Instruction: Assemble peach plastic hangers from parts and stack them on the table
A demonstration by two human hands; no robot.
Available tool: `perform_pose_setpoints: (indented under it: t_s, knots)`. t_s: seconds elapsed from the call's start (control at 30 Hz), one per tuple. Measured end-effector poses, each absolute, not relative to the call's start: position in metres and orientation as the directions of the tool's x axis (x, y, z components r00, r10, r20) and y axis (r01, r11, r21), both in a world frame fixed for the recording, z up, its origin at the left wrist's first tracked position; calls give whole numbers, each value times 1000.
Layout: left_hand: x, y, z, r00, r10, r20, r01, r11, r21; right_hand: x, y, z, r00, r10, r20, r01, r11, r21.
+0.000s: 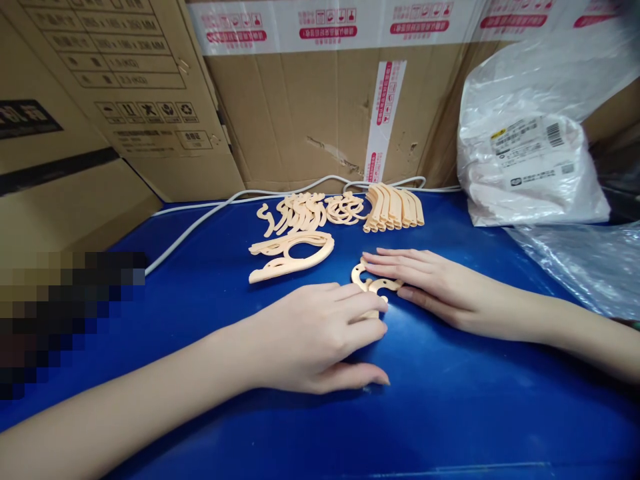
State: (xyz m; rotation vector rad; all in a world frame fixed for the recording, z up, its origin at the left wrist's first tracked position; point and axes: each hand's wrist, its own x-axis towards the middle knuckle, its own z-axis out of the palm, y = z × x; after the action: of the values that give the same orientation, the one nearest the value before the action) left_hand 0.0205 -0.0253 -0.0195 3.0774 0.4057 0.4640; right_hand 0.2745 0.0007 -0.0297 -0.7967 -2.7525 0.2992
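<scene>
Small curved beige plastic pieces, hook-shaped with holes (359,275), lie flat on the blue tabletop (450,400) between my hands. My left hand (320,337) rests palm down over the near side of these pieces, fingers stretched and thumb apart; part of a beige piece shows under its fingertips. From the right, my right hand (443,287) reaches in with its fingers extended, touching the curved pieces' far and right edges. Just beyond my left hand lies a folded beige plastic hanger (295,267) with a large loop. Both palms hide what is beneath them.
Behind are beige S-shaped hooks (300,212), ring-like pieces (345,208) and a row of bent hollow arms (395,208). A white cable (200,227) runs along the back. Cardboard boxes (300,113) wall the far side; a plastic bag (530,167) stands at right.
</scene>
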Motion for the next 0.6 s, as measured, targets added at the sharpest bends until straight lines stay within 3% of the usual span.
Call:
perform_pose_setpoints:
  t_s: [0.23, 0.47, 0.6]
  knots:
    - [20, -23, -19, 921, 259, 290, 248, -966, 74, 274, 2, -29, -839, 511, 187, 461, 850, -254]
    - [15, -12, -25, 883, 342, 322, 382, -922, -67, 278, 7, -27, -735, 625, 262, 592, 780, -200]
    - [3, -1, -6, 818, 472, 330, 494, -869, 18, 282, 10, -26, -699, 660, 275, 626, 751, -209]
